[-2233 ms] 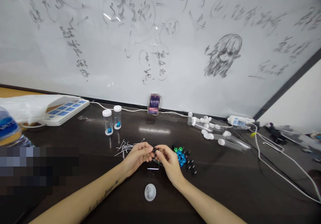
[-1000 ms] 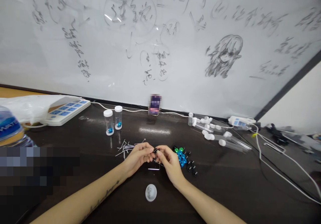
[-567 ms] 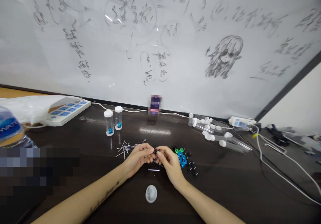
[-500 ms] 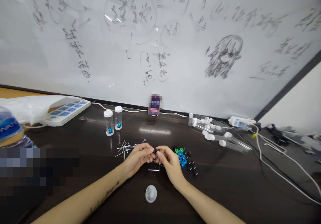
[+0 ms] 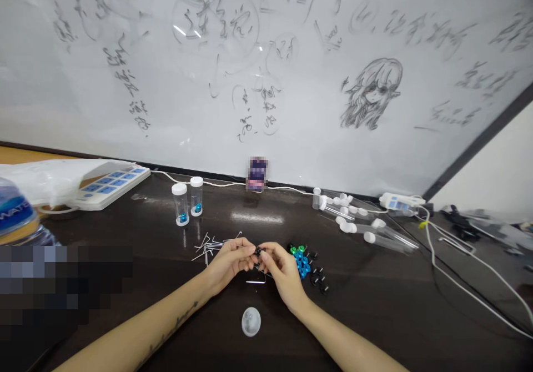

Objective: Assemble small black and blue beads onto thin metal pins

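Blue pieces [image 5: 302, 265] beside right hand [image 5: 282, 265]

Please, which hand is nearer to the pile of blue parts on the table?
The right hand: it is just to the left of the blue parts. The left hand is farther away, on the right hand's other side.

Whiteboard [image 5: 300, 105] bright, small glints [image 5: 180, 30]; glare streak [image 5: 257, 218] on dark desk [image 5: 366, 288]; far-right clutter [image 5: 478, 222] blurred; lower-left corner pixelated.
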`<state>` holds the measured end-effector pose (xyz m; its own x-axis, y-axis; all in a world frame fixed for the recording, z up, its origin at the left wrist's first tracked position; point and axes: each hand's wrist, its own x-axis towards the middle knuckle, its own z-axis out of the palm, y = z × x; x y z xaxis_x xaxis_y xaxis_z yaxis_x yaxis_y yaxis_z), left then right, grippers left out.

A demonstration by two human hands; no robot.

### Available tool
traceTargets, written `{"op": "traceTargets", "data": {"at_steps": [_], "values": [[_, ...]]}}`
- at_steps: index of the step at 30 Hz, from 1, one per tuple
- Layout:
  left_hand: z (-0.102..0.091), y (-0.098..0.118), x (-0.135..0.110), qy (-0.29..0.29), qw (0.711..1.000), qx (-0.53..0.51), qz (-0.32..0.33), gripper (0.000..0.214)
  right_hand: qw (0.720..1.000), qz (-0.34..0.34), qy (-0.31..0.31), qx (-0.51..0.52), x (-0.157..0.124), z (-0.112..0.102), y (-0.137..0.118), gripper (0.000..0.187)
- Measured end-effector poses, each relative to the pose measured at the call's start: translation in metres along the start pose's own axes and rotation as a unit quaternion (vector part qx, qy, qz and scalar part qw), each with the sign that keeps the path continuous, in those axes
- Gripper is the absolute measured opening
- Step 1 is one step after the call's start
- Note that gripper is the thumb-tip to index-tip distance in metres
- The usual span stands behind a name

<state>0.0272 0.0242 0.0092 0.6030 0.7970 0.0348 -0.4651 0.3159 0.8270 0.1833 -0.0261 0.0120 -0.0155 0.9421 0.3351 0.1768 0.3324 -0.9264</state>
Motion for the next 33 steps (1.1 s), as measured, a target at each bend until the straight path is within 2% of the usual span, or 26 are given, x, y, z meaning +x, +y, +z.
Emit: {"op": "traceTargets", "data": {"at_steps": [33], "values": [[-0.0001, -0.0002, -0.0005, -0.007, 1.0, -0.001, -0.003, 0.012, 1.0, 0.001, -0.008, 0.012, 0.0008, -0.0002, -0.0005, 0.018]]}}
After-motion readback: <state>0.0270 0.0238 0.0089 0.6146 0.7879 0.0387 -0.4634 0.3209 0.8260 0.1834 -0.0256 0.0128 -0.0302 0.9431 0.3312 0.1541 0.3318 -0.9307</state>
